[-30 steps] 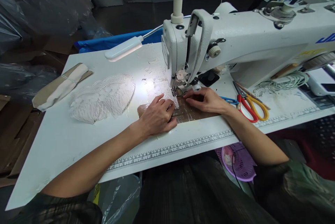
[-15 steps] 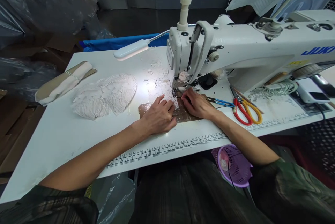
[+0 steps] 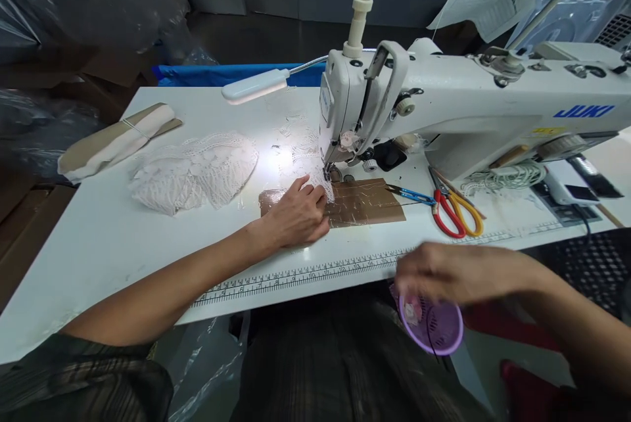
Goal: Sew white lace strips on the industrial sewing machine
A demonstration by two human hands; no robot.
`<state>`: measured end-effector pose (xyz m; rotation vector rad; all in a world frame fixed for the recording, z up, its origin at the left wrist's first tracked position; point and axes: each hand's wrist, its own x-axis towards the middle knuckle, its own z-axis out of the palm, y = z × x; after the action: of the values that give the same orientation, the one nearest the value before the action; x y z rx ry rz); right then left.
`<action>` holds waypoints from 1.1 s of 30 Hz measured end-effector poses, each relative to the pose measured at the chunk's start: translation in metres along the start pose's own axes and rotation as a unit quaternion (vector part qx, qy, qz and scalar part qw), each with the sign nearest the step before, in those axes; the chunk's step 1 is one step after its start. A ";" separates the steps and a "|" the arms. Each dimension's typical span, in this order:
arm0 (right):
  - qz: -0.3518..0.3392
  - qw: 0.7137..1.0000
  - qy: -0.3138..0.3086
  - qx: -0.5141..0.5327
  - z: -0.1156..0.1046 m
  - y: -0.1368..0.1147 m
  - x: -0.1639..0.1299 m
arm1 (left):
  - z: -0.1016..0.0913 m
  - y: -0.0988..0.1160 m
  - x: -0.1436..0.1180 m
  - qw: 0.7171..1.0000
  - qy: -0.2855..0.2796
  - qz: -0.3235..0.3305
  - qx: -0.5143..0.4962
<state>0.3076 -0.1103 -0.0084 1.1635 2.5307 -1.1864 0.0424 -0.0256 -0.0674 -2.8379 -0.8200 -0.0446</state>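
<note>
My left hand point(image 3: 299, 211) rests at the sewing machine's presser foot point(image 3: 328, 172), fingers curled and pressed down on a narrow strip of white lace point(image 3: 325, 190). The lace runs back beneath the needle area. Under the hand lies a brown taped plate point(image 3: 367, 202) on the table. My right hand point(image 3: 434, 271) hangs over the table's front edge, above a purple basket point(image 3: 446, 333). It is smeared by motion, so its fingers and anything in them cannot be made out.
Left of the machine point(image 3: 453, 93) lies a gathered white lace piece point(image 3: 197, 169), with a tied fabric roll point(image 3: 118, 139) beyond it. Blue thread snips point(image 3: 411, 195) and red-and-yellow scissors point(image 3: 456, 211) lie to the right. A lamp point(image 3: 256, 85) overhangs the table.
My right hand has left the presser foot and moved right and toward me, over the purple basket, uncovering the brown plate. My left hand stays on the lace. The view has shifted slightly.
</note>
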 end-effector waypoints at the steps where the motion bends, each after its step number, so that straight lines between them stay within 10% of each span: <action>1: 0.002 0.998 0.066 -0.014 -0.004 0.012 0.012 | 0.000 0.000 0.000 1.000 -0.003 -0.003 0.000; 3: 0.005 0.965 0.250 -0.078 -0.010 0.034 0.043 | -0.001 0.000 0.001 1.000 -0.007 -0.009 -0.003; 6: -0.060 0.939 0.316 -0.122 -0.006 0.054 0.086 | -0.003 0.001 0.001 1.000 -0.008 -0.008 -0.003; 33: -0.006 0.910 0.278 -0.309 -0.001 0.043 0.111 | 0.008 -0.019 0.007 0.997 0.034 -0.030 -0.057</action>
<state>0.2596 -0.0261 -0.0775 1.4253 2.9419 0.0250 0.0382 -0.0050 -0.0718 -2.8976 -0.9158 -0.2017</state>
